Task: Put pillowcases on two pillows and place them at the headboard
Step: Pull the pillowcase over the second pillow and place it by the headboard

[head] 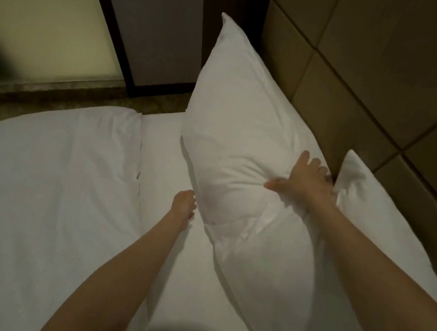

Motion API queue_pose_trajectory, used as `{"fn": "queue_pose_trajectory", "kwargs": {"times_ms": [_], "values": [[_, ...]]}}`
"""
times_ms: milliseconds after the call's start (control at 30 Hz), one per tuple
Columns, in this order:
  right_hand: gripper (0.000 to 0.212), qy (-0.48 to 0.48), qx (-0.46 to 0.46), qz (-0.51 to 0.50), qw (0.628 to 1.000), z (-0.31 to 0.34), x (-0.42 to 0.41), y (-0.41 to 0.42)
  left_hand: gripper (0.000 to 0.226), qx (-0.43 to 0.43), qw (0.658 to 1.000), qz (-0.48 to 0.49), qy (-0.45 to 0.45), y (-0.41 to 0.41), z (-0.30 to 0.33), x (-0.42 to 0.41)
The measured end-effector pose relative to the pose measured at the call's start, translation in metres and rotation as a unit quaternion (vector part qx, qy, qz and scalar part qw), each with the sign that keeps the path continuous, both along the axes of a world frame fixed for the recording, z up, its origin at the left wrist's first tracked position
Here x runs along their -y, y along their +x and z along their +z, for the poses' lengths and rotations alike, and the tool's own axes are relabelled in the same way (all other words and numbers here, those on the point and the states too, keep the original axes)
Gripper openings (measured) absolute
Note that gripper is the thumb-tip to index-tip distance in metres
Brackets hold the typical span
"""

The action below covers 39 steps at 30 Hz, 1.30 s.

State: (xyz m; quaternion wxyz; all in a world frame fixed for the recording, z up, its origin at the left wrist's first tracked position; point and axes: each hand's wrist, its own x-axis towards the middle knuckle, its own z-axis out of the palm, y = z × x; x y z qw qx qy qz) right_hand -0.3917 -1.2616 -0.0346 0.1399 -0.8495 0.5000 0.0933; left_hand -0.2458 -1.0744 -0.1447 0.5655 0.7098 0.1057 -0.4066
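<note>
A white pillow [236, 117] in its pillowcase leans tilted against the padded headboard [381, 76], its top corner up near the wall. My right hand [301, 182] lies on the pillow's upper side, fingers spread and pressing into the fabric. My left hand [184, 207] touches the pillow's lower edge near the mattress; whether its fingers grip the fabric is hidden. A second white pillow [375, 206] rests at the headboard to the right, partly behind my right forearm.
The bed [158, 255] is covered with a white sheet, and a folded white duvet [39, 181] lies to the left. Beyond the bed's far edge are a strip of floor, a dark door frame [112, 33] and a frosted glass panel [36, 10].
</note>
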Motion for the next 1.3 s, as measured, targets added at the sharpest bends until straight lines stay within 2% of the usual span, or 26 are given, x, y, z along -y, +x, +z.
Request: {"fn": "queue_pose_trajectory", "kwargs": {"times_ms": [167, 267, 400, 467, 667, 800, 933, 967, 1033, 1100, 1133, 1200, 1267, 1300], "values": [[0.085, 0.036, 0.045, -0.015, 0.998, -0.032, 0.020, 0.003, 0.025, -0.102, 0.994, -0.001, -0.050, 0.003, -0.043, 0.023], [0.060, 0.051, 0.078, -0.009, 0.996, -0.039, 0.024, 0.006, 0.030, -0.121, 0.988, 0.032, -0.092, 0.002, -0.049, 0.039], [0.018, 0.033, 0.215, -0.050, 0.975, -0.033, 0.030, 0.011, 0.042, -0.144, 0.973, 0.070, -0.167, 0.007, -0.024, 0.067], [0.008, 0.015, 0.274, -0.068, 0.959, -0.020, 0.034, 0.013, 0.041, -0.136, 0.967, 0.106, -0.189, 0.010, -0.009, 0.076], [0.037, -0.017, 0.363, -0.059, 0.930, 0.009, 0.033, 0.033, 0.037, -0.040, 0.947, 0.235, -0.217, 0.034, 0.032, 0.090], [0.026, -0.087, 0.379, 0.008, 0.921, 0.033, 0.040, 0.056, 0.034, 0.047, 0.948, 0.252, -0.189, 0.068, 0.061, 0.091], [0.029, -0.155, 0.391, 0.060, 0.905, 0.036, 0.039, 0.071, 0.026, 0.107, 0.952, 0.237, -0.160, 0.091, 0.066, 0.091], [0.026, -0.162, 0.365, 0.066, 0.914, 0.031, 0.040, 0.073, 0.025, 0.126, 0.957, 0.217, -0.144, 0.096, 0.062, 0.089], [0.021, -0.133, 0.228, 0.064, 0.962, 0.017, 0.047, 0.068, 0.025, 0.158, 0.977, 0.128, -0.068, 0.104, 0.046, 0.083], [0.039, -0.019, 0.128, 0.014, 0.991, 0.010, 0.057, 0.060, 0.035, 0.156, 0.988, -0.001, 0.006, 0.108, 0.032, 0.072], [0.052, 0.048, 0.099, -0.019, 0.994, 0.008, 0.059, 0.053, 0.040, 0.138, 0.988, -0.062, 0.023, 0.104, 0.027, 0.066], [0.073, 0.107, 0.052, -0.038, 0.992, 0.004, 0.061, 0.045, 0.048, 0.129, 0.983, -0.131, 0.022, 0.098, 0.026, 0.056], [0.077, 0.110, 0.031, -0.046, 0.992, 0.000, 0.057, 0.040, 0.051, 0.132, 0.981, -0.144, 0.006, 0.093, 0.032, 0.050], [0.071, 0.104, 0.031, -0.051, 0.993, 0.001, 0.053, 0.039, 0.051, 0.129, 0.981, -0.145, 0.000, 0.090, 0.036, 0.046]]}}
